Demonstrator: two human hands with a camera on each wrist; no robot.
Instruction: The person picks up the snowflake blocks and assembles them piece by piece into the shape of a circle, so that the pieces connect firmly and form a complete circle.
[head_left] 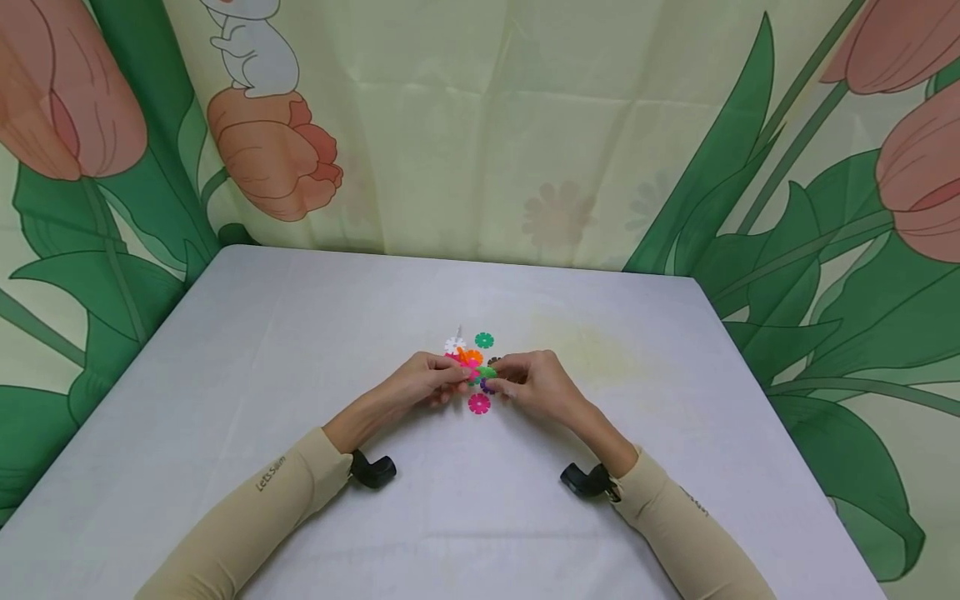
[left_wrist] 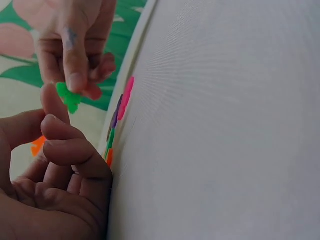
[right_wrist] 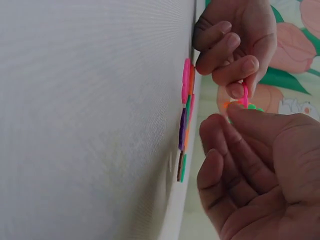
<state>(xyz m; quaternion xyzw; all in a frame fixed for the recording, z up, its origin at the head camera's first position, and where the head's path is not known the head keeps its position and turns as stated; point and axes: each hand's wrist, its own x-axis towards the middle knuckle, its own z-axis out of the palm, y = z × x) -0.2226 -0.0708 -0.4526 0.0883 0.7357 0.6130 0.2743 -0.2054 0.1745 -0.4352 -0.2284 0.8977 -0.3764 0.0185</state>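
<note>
Past the table (head_left: 480, 500), I have the left hand (head_left: 427, 379) pinching a pink disc (right_wrist: 245, 95) and, facing it on the right, the right hand (head_left: 540, 385) pinching a green disc (left_wrist: 70, 97). I judge the work partway along: these 2 pieces are close together between the fingertips, though I can't tell whether they are joined. Apparently left to handle are pieces lying apart on the cloth: a magenta disc (head_left: 479, 404) nearer me than the grip, a teal disc (head_left: 484, 340) and a white disc (head_left: 454, 344) beyond it.
</note>
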